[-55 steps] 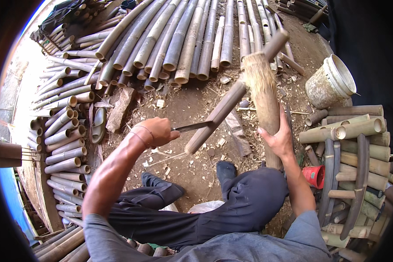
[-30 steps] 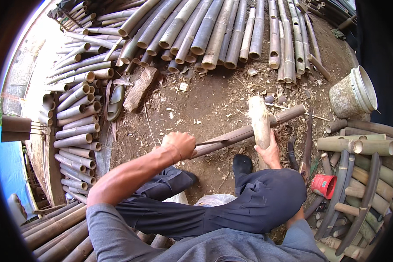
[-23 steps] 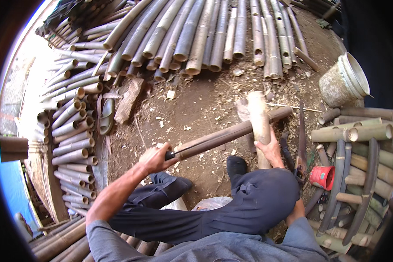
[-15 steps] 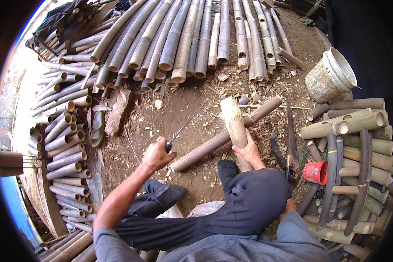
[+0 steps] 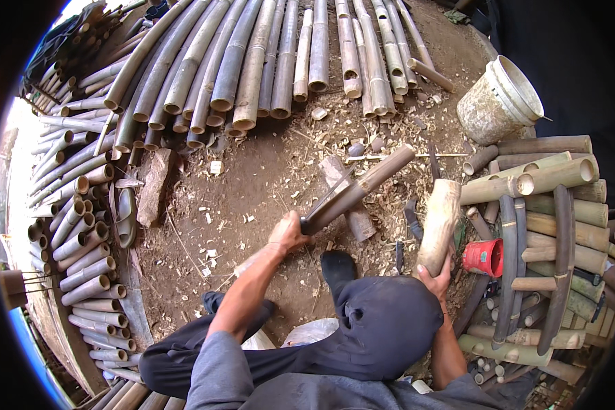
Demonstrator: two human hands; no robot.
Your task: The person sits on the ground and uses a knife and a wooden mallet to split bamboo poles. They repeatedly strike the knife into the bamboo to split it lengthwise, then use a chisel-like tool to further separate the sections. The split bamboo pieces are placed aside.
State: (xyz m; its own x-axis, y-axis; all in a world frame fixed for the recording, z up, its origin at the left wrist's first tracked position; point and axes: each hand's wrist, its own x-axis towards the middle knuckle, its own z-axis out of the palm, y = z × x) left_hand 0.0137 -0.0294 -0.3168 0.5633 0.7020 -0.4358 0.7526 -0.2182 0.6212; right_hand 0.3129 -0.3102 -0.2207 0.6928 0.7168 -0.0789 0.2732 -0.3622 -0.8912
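My left hand (image 5: 290, 232) is closed round the dark handle of a long, thin-bladed tool (image 5: 329, 193). Its blade lies along or just over a brown bamboo pole (image 5: 372, 179); whether they touch I cannot tell. The pole slants across a short wooden block (image 5: 361, 222) on the ground, and my left hand and forearm hide its near part. To the right, my right hand (image 5: 436, 279) grips the lower end of a thick, pale wooden log (image 5: 439, 222), held upright and tilted beside my knee, apart from the pole.
Long bamboo poles (image 5: 253, 75) lie in a row at the far side, with shorter cut pieces (image 5: 92, 263) stacked left. At right stand a dirty white bucket (image 5: 492, 102), a small red pot (image 5: 477, 258) and a bamboo rack (image 5: 509, 273). Wood chips cover the dirt floor.
My right hand has swung the log off the pole to the right. My left hand has brought the blade rightward onto or over the pole. The whole view has shifted slightly.
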